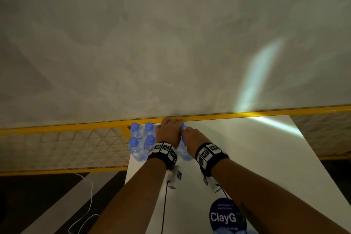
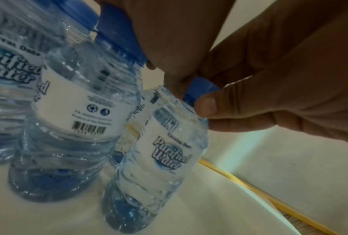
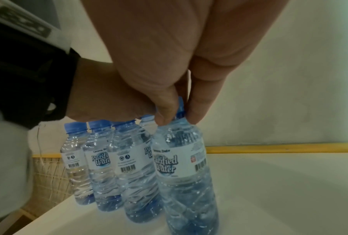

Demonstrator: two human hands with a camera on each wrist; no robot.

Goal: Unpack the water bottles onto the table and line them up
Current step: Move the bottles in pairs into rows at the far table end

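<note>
Several clear water bottles with blue caps stand upright at the far left corner of the white table [image 1: 247, 157]. Four of them [image 1: 141, 138] form a tight square to the left of my hands. My left hand [image 1: 171, 125] reaches over the group and its thumb and fingers pinch the cap of a rear bottle [image 2: 163, 159], while the palm lies over the cap of the bottle in front of it [image 2: 68, 114]. My right hand [image 3: 175, 117] pinches the cap of the rightmost bottle [image 3: 181, 167], which stands on the table beside the others.
A yellow rail [image 1: 76, 126] with a mesh fence below it runs along the table's far edge. A round blue ClayGo sticker [image 1: 226, 214] and black cables [image 1: 164, 205] lie on the near part of the table. The table's left edge is close beside the bottles.
</note>
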